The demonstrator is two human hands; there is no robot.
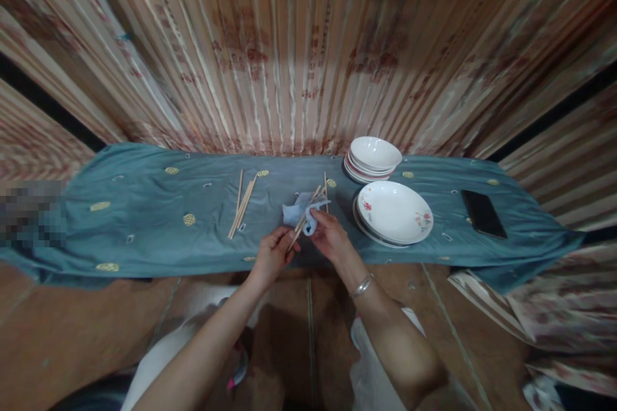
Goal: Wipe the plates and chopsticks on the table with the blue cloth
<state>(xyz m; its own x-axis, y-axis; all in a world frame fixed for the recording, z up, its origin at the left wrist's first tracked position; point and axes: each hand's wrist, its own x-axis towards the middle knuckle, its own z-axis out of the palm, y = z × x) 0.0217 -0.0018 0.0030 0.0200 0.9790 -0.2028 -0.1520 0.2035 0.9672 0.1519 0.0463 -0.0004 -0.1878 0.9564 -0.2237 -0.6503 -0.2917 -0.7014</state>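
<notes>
The stack of plates (396,212) stands on the teal, yellow-patterned surface (154,205). Its uppermost plate is wide and white, bare inside apart from red floral sprays near the rim; the rims of others show beneath. Just beyond the plates is the stack of bowls (373,157), nested in one another, the top one glossy white within, a reddish band showing on those underneath.

To the left of the plates are the held chopsticks (299,226), slim, straight and pale wood, slanting up and away in a thin bundle. The left hand (272,253) has its grip clasped round their near ends; the right hand (331,237), nearer the plates, pinches a crumpled light-blue cloth (292,213) folded about their middle. Another chopstick (325,181) lies behind the right hand. Farther left of the plates rest the loose chopsticks (243,209), mostly bunched together. Right of the plates lies a black phone (483,214).
</notes>
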